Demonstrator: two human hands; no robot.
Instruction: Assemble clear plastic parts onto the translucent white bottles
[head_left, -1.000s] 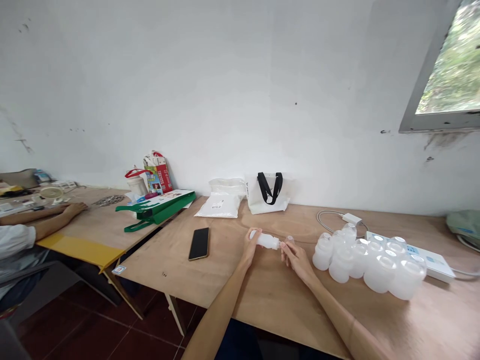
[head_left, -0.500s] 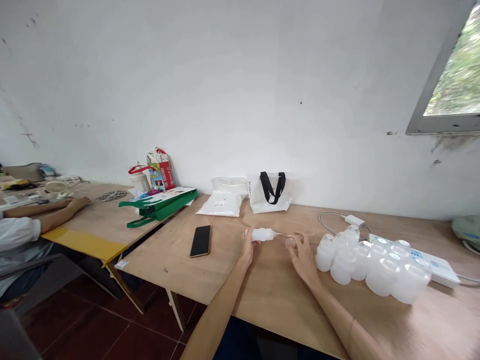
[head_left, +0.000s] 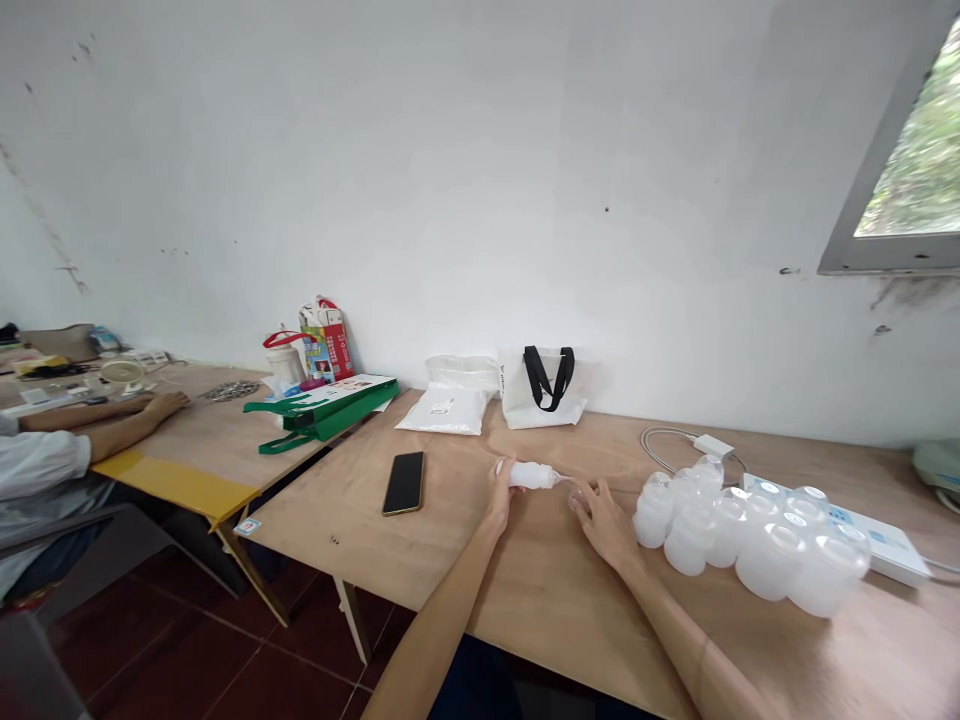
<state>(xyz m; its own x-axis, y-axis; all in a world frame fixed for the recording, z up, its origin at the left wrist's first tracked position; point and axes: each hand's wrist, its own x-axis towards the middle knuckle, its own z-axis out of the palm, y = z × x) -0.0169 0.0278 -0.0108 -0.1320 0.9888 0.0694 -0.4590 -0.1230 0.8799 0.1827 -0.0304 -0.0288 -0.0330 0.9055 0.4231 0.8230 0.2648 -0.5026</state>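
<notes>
My left hand (head_left: 502, 492) is closed round a translucent white squeeze bottle (head_left: 534, 475), which lies on its side above the table. Its thin nozzle points toward my right hand (head_left: 607, 528). Between the thumb and fingers of that hand is a clear cap-like piece (head_left: 575, 497), partly covered by the fingertips. Bottle and clear piece are close together; whether they touch I cannot tell. To the right of my hands, several similar translucent bottles (head_left: 690, 537) with clear domed tops stand upright in a cluster.
Behind the bottles lies a white power strip (head_left: 889, 548) with a cable and adapter (head_left: 712, 447). A black phone (head_left: 403, 482) lies left of my hands. A white package (head_left: 442, 408) and a tote bag (head_left: 536, 405) are by the wall. At the left table sits a co-worker (head_left: 45, 470).
The clear piece in my right hand has come slightly closer to the bottle and lower. My left hand keeps hold of the bottle. The whole view has shifted a little.
</notes>
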